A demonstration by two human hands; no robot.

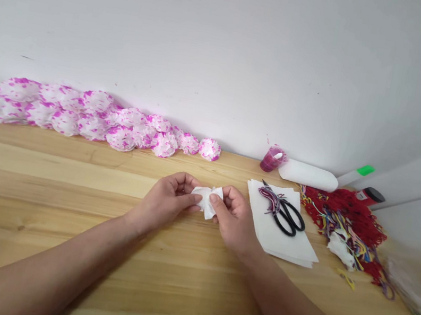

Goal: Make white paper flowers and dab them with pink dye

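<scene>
Between my two hands, above the wooden table, is a small piece of white tissue paper, gathered at its middle with its ends fanned out. My left hand pinches its left side between thumb and fingers. From the right, my right hand pinches the other side, thumb on top. Right of my right hand lies a stack of white paper sheets. On the stack rest black-handled scissors and a small bundle of purple and white yarn pieces.
Pink-flecked white paper pompoms line the wall at the left. Along the back right stand a cup of purple liquid, a white roll and a black-lidded container. Red netting and coloured yarn pieces lie at the right.
</scene>
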